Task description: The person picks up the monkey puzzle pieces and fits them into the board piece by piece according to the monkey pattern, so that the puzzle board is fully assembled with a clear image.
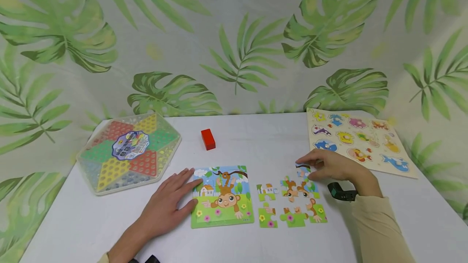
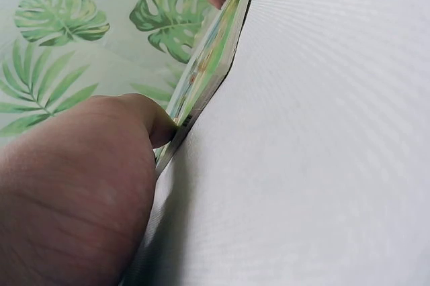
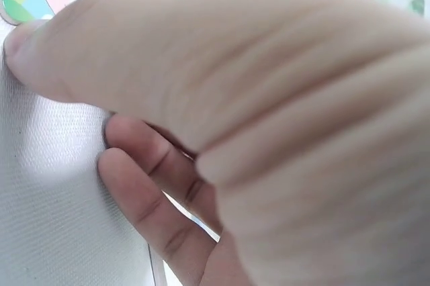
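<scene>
A square monkey puzzle board [image 1: 223, 198] lies in front of me, its picture whole. My left hand [image 1: 170, 200] rests at its left side, fingers spread, thumb and fingertips touching the edge; the left wrist view shows the thumb [image 2: 158, 125] against the board's side. To the right lie several loose monkey puzzle pieces [image 1: 294, 218], some joined, with gaps between others. My right hand [image 1: 334, 167] pinches a puzzle piece with a branch [image 1: 302, 170] at the top right of this group, index finger at its top and thumb at its right side. The other right fingers [image 3: 144, 195] are bent.
A six-sided Chinese checkers box [image 1: 146, 163] lies at the left. Behind the puzzle board is a red block [image 1: 208, 139]. At the back right lies a wooden board of sea animals [image 1: 356, 141], partly behind my right hand. A leaf-print curtain [image 1: 241, 52] hangs along the table's back edge.
</scene>
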### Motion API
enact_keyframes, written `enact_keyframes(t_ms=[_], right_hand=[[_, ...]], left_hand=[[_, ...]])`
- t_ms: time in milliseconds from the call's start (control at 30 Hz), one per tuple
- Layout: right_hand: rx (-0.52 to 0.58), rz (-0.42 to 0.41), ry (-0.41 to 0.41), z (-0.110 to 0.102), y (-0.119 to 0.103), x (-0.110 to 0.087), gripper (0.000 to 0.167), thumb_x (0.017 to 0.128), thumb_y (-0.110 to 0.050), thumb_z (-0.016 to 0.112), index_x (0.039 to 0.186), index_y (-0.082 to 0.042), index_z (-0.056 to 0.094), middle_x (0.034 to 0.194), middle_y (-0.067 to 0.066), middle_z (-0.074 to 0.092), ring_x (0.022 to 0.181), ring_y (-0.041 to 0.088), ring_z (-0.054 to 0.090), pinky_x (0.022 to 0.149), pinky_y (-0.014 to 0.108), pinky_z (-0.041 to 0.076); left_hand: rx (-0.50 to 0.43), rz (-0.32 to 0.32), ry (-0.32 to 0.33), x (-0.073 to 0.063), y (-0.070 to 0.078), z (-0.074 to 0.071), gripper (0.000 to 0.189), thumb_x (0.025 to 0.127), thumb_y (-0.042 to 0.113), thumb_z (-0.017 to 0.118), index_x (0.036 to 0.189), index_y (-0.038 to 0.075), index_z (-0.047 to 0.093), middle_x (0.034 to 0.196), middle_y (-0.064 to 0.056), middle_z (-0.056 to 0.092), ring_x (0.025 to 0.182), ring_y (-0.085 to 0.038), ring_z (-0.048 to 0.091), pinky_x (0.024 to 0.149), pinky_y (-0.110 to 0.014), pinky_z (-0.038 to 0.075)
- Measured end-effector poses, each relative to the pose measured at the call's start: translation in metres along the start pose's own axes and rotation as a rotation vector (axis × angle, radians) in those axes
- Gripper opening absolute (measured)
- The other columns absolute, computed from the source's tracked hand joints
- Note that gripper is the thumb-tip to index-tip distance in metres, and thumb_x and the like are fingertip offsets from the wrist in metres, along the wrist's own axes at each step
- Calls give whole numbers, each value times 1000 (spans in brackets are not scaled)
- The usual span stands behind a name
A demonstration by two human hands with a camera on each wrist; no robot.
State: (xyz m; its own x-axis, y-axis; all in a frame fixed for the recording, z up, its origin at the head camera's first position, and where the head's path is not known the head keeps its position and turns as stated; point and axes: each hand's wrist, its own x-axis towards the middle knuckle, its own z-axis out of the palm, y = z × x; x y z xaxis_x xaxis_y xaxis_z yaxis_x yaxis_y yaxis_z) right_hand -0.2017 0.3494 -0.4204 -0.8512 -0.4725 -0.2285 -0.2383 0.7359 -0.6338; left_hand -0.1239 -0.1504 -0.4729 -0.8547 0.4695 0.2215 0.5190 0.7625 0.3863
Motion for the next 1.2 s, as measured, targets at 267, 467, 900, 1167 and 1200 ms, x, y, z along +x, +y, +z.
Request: enact_keyframes(t_ms=[267, 467, 900, 1167, 1200], right_hand=[[-65, 38, 26, 1, -5, 1, 45, 85, -23, 85, 128, -19, 74, 118, 3, 65, 102, 18, 57, 88, 31, 54], [-123, 29, 27, 2, -15, 5, 43, 84, -20, 85, 125, -14, 75, 98, -1, 67, 82, 13, 53, 72, 27, 47], [-168, 24, 42, 4, -16, 7, 42, 81, -19, 84, 122, -15, 75, 92, -4, 66, 80, 11, 55, 71, 27, 49], [-166, 19, 40, 4, -14, 8, 43, 80, -21, 84, 122, -15, 75, 92, -5, 66, 80, 8, 57, 72, 26, 52], [-166, 15, 42, 4, -14, 7, 43, 80, -21, 84, 122, -15, 75, 92, -5, 66, 80, 8, 57, 72, 26, 52]], left_hand=[[3, 8, 11, 0, 0, 1, 52, 96, 33, 70, 146, 22, 60, 163, -6, 43, 152, -28, 38, 123, -49, 29], [-5, 4, 10, 0, 1, 0, 52, 96, 33, 70, 146, 22, 60, 163, -6, 43, 152, -29, 37, 124, -50, 29], [-3, 21, 33, -2, 0, 2, 52, 96, 32, 71, 146, 24, 60, 162, -6, 44, 152, -28, 38, 122, -50, 30], [-3, 27, 46, -1, -1, 3, 52, 95, 31, 72, 145, 24, 61, 161, -6, 45, 151, -29, 39, 122, -49, 29], [-1, 27, 46, -1, 0, 3, 52, 95, 31, 72, 145, 24, 61, 161, -6, 45, 151, -30, 40, 122, -49, 29]])
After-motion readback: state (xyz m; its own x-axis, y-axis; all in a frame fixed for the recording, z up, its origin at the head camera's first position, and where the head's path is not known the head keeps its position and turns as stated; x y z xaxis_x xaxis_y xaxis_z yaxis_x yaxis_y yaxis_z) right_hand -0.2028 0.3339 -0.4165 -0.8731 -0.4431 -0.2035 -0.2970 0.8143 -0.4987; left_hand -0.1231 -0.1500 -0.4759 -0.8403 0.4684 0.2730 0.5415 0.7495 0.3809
